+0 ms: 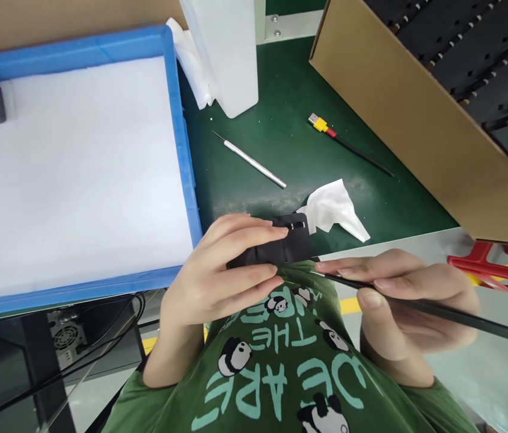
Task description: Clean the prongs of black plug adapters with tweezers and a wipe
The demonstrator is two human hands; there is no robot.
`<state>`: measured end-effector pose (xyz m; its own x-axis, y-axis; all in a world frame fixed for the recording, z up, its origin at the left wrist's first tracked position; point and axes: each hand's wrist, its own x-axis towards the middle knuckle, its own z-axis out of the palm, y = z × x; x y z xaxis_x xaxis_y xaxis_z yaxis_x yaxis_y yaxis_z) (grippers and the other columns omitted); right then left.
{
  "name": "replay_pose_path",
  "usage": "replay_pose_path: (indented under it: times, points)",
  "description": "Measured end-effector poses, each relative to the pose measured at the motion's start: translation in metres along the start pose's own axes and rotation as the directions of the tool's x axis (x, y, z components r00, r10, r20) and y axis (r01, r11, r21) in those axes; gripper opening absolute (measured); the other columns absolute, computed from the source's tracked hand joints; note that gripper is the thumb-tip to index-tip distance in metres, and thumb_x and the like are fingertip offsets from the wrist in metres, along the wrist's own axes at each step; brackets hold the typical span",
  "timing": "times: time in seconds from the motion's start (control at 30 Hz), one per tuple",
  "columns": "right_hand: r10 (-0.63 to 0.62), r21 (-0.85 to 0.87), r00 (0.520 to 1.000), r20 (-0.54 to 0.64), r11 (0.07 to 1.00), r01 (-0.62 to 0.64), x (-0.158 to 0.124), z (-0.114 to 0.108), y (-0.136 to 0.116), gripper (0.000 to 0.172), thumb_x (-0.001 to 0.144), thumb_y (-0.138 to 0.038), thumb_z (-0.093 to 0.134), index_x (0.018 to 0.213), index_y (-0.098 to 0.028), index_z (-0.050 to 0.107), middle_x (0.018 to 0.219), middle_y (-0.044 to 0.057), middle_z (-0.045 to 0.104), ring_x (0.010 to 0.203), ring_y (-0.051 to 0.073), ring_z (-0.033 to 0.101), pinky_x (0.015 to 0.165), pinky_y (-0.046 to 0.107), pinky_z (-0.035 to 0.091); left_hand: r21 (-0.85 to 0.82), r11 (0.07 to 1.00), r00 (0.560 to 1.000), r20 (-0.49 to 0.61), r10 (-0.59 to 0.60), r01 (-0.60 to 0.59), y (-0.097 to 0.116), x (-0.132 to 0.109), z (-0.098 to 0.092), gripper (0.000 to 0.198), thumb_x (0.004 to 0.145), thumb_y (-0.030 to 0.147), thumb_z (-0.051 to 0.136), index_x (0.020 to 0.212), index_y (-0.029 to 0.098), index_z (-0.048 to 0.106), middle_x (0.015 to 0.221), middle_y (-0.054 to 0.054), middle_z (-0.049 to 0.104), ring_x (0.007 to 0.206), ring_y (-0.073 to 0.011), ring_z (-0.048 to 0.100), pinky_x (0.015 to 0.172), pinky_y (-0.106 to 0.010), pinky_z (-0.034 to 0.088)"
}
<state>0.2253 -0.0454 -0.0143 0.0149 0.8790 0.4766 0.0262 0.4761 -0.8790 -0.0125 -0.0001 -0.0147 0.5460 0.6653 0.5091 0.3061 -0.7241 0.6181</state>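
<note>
Working on the black part (298,245), seemingly; left hand (215,273) grips it; right hand (418,278) pinches a slim black tool (501,329) (tip near); next move likely needs steady aim.

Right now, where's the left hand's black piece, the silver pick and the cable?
Black piece (296,243): head view, its uncovered end.
Silver pick (255,164): head view, middle of its handle.
Cable (350,147): head view, its black cord.
</note>
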Motion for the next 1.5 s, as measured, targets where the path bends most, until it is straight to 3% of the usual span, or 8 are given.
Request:
replay_pose_path:
  times: [0.23,0.4,0.6,0.83,1.2,1.5]
  points:
    - [-0.009,-0.012,1.0,0.002,1.0,0.009,0.002,0.001,-0.002,0.049,0.07,0.012,0.057,0.108,-0.017,0.068,0.089,0.003,0.069,0.072,0.024,0.076,0.069,0.046,0.073,-0.017,0.999,0.999,-0.011,0.033,-0.033,-0.001,0.001,0.001,0.013,0.079,0.011,0.08,0.086,0.016,0.069,0.123,-0.017,0.069,0.114,-0.0286,0.065,0.09,-0.048,0.06]
    - [0.019,-0.01,1.0,0.01,1.0,-0.019,0.004,0.003,-0.002,0.048,0.071,0.01,0.058,0.107,-0.019,0.067,0.088,0.003,0.069,0.072,0.024,0.076,0.067,0.047,0.073,-0.004,1.0,0.999,-0.02,0.03,-0.03,-0.001,0.001,0.001,0.011,0.082,0.012,0.077,0.085,0.018,0.068,0.122,-0.014,0.07,0.113,-0.0268,0.066,0.088,-0.047,0.061]
    - [-0.002,0.001,1.0,0.018,1.0,0.002,0.009,0.006,-0.006,0.039,0.074,0.01,0.056,0.103,-0.014,0.067,0.086,0.005,0.068,0.072,0.025,0.076,0.064,0.047,0.073,-0.009,1.0,0.999,-0.014,0.029,-0.03,0.0,0.001,0.0,0.011,0.083,0.013,0.077,0.086,0.018,0.068,0.121,-0.015,0.07,0.114,-0.0269,0.065,0.089,-0.047,0.06]
    - [0.116,-0.024,0.992,-0.057,0.993,-0.118,0.005,0.012,-0.011,0.043,0.074,0.007,0.061,0.105,-0.021,0.069,0.086,0.001,0.068,0.076,0.024,0.075,0.065,0.052,0.072,-0.004,1.0,1.0,0.002,0.002,-0.002,0.0,-0.001,0.0,0.008,0.085,0.015,0.075,0.088,0.019,0.068,0.125,-0.013,0.069,0.115,-0.026,0.064,0.093,-0.047,0.059]
    - [0.074,0.036,0.997,-0.017,0.997,-0.074,0.005,0.012,-0.008,0.044,0.072,0.012,0.06,0.107,-0.014,0.067,0.093,0.004,0.07,0.08,0.025,0.075,0.067,0.053,0.071,-0.035,0.999,1.0,0.014,0.01,-0.009,0.001,0.001,0.0,0.011,0.082,0.009,0.077,0.087,0.015,0.069,0.125,-0.017,0.068,0.117,-0.0264,0.063,0.096,-0.047,0.057]
    - [0.028,0.051,0.999,0.04,0.998,-0.03,0.006,0.012,-0.005,0.043,0.072,0.014,0.059,0.107,-0.011,0.065,0.094,0.005,0.069,0.081,0.023,0.075,0.069,0.049,0.072,-0.036,0.999,0.999,0.031,-0.015,0.016,0.001,0.0,-0.002,0.011,0.085,0.014,0.075,0.086,0.02,0.065,0.125,-0.011,0.07,0.116,-0.0253,0.064,0.096,-0.047,0.057]
